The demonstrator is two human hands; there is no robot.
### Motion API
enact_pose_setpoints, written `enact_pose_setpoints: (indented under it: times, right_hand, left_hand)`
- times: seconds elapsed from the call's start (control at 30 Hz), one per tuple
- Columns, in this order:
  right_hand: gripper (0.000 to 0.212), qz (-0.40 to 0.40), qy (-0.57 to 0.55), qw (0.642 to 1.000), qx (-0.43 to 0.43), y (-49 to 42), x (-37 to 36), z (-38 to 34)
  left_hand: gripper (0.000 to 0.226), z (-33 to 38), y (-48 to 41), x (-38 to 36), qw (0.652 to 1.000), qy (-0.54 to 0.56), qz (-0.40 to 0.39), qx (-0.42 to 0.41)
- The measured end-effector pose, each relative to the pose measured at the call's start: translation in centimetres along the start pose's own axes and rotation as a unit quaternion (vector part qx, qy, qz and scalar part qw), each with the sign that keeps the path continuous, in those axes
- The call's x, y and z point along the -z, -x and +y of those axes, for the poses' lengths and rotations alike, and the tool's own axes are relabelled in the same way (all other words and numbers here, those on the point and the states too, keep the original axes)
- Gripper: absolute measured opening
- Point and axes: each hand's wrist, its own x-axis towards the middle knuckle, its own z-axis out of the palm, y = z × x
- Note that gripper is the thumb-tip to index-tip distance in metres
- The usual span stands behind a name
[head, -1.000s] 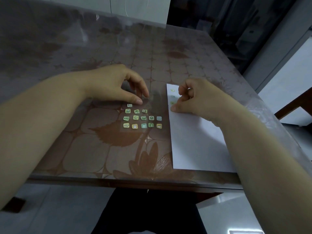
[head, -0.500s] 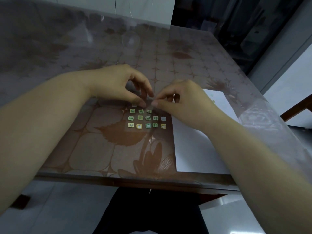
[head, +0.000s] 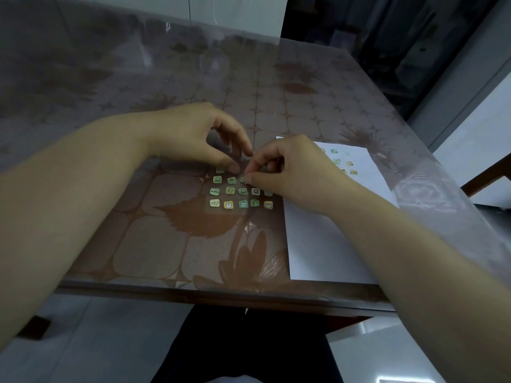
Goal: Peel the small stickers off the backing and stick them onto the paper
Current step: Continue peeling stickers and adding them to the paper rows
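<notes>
Clear backing [head: 235, 214] is lying just left of paper [head: 331, 244], left hand [head: 188, 134] pressing its far edge flat, right hand [head: 293, 172] pinching a top-row sticker [head: 243, 179]; best lifting one corner slowly.

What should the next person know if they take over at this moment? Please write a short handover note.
Left hand: thumb and fingertips on the far edge of the backing; press or pinch, cannot tell.
Right hand: thumb and forefinger pinch a sticker in the second visible row; cannot tell if it is lifted.
The backing lies on the table, left of the paper.
Done: several stuck stickers sit at the paper's far end.
Left: over a dozen unpeeled stickers on the backing to peel and stick.
</notes>
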Motion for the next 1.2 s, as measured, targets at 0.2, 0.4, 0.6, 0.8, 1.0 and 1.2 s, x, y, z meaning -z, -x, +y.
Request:
enact_pose_setpoints:
  times: [0.2, 0.4, 0.6, 0.8, 1.0, 1.2]
  right_hand:
    - [0.007, -0.013, -0.002, 1.000, -0.001, 0.0, -0.2, -0.3]
    - [0.007, 0.090, -0.039, 0.995, -0.018, 0.6, 3.1, -1.0]
    - [0.014, 0.047, 0.080, 0.990, -0.109, 3.0, 9.8, -0.6]
    - [0.011, -0.029, 0.040, 0.989, -0.137, 2.1, 6.2, 1.6]
    - [0.009, -0.011, -0.003, 0.989, -0.148, 1.8, 4.7, 2.9]
    - [0.011, -0.025, 0.002, 0.989, -0.146, 1.7, 4.4, 2.8]
  left_hand:
    - [0.031, 0.0, 0.0, 0.0, 1.000, -0.004, -0.002, 0.005]
    - [0.029, 0.1, 0.0, 0.2, 1.000, 0.014, -0.003, 0.011]
    - [0.032, 0.1, -0.2, 0.1, 1.000, 0.015, -0.008, 0.017]
    - [0.029, -0.1, -0.1, 0.0, 1.000, 0.003, 0.009, 0.012]
    - [0.034, -0.1, -0.2, 0.0, 1.000, 0.003, 0.001, 0.011]
    - [0.034, -0.1, -0.1, 0.1, 1.000, -0.003, 0.002, 0.005]
